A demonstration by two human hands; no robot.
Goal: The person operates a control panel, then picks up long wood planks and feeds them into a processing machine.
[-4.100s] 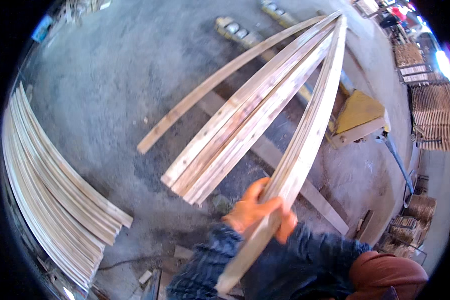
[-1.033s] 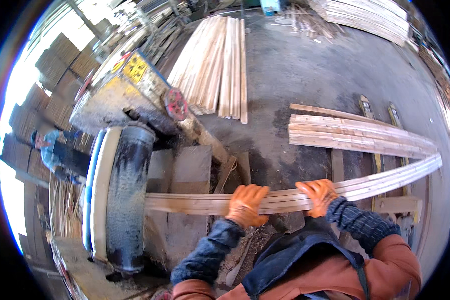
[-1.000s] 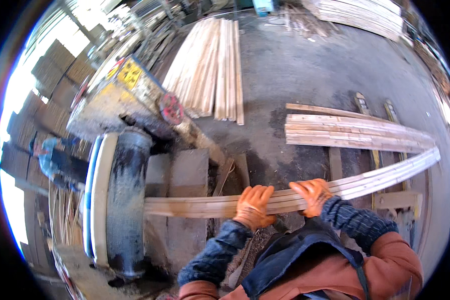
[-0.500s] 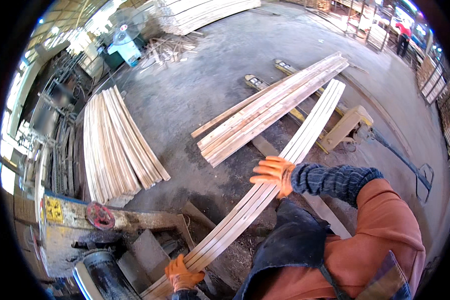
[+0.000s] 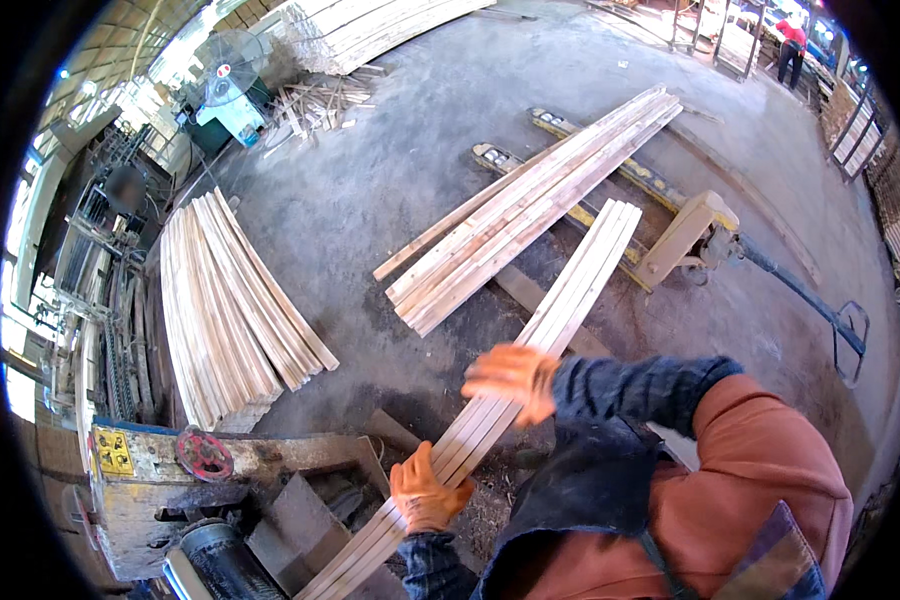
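Off the black roller's [image 5: 228,562] right edge, I watch wooden planks [image 5: 580,280] slant away to upper right; the left hand [image 5: 427,492] grips them, nearer the roller; the right hand [image 5: 513,378], blurred, extends unclosed across them.

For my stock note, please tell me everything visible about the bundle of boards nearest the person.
The bundle of boards looks like pale wood: several long, narrow strips lying side by side. It slants from the picture's lower edge, where its near end is cut off, up and right to its visible far end. The left grip lies across it; the right grip, blurred, is farther up, contact unclear.
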